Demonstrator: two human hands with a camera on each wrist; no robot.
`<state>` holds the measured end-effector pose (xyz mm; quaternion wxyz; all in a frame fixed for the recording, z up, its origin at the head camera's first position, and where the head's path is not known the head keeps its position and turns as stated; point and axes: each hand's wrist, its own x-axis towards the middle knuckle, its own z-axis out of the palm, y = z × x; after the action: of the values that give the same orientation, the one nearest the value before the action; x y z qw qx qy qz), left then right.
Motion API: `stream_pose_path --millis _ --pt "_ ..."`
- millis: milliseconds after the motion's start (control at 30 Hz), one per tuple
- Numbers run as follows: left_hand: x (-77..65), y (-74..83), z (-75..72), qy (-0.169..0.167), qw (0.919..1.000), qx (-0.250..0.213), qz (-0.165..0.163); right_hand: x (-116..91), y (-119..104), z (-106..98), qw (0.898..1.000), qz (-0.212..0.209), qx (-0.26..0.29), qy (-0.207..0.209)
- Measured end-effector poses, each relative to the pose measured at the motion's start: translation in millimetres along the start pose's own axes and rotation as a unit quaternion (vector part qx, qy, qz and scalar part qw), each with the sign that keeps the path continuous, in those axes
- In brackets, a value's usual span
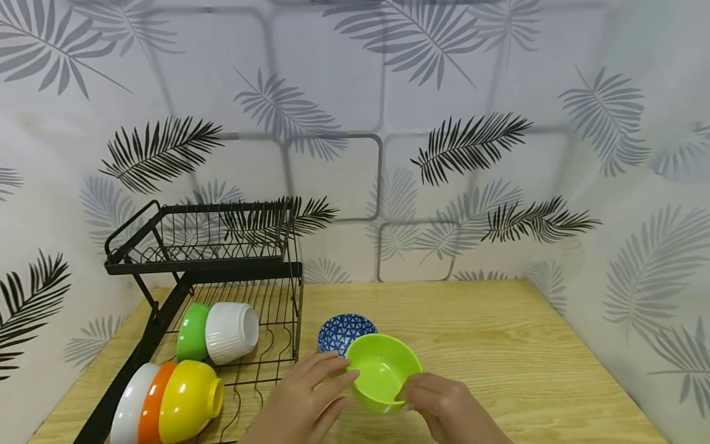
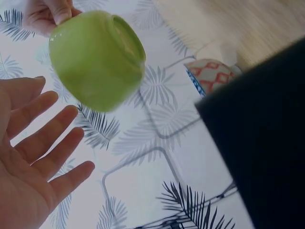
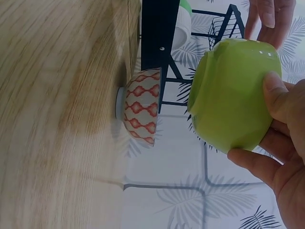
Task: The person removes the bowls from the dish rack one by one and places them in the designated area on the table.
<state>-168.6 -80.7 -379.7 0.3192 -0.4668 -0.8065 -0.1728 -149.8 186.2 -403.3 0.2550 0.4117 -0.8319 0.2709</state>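
A lime-green bowl (image 1: pixel 384 370) is held above the wooden table by my right hand (image 1: pixel 450 402), which pinches its near right rim. The right wrist view shows the thumb and fingers on the wall of this bowl (image 3: pixel 236 90). My left hand (image 1: pixel 307 391) is at the bowl's left side, and the left wrist view has its fingers (image 2: pixel 50 138) spread and apart from the bowl. Behind the green bowl stands a small bowl (image 1: pixel 342 332), blue-patterned inside and partly covered in the head view. Its outside (image 3: pixel 142 107) is white with a red pattern.
A black two-tier dish rack (image 1: pixel 202 266) stands on the left of the table (image 1: pixel 499 345). Its lower tier carries a yellow bowl (image 1: pixel 185 401), an orange bowl (image 1: pixel 150 407), a white bowl (image 1: pixel 126 410), a green bowl (image 1: pixel 191 333) and a ribbed white bowl (image 1: pixel 224 333). A leaf-patterned wall rises behind.
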Motion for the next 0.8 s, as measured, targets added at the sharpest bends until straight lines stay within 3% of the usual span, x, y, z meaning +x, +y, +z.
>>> stream_pose_path --millis 333,600,800 --pt "-9.9 -10.6 -12.1 0.004 0.9996 0.021 -0.017 -2 4 0 0.999 0.015 -0.037 0.007" --pt "-18.0 -15.6 -22.9 -0.043 0.9955 0.037 -0.076 -6 13 2 0.996 -0.011 -0.068 0.055" --pt "-25.2 -21.5 -26.3 -0.029 0.9953 0.045 -0.081 -9 19 1 0.995 0.017 -0.084 0.055"
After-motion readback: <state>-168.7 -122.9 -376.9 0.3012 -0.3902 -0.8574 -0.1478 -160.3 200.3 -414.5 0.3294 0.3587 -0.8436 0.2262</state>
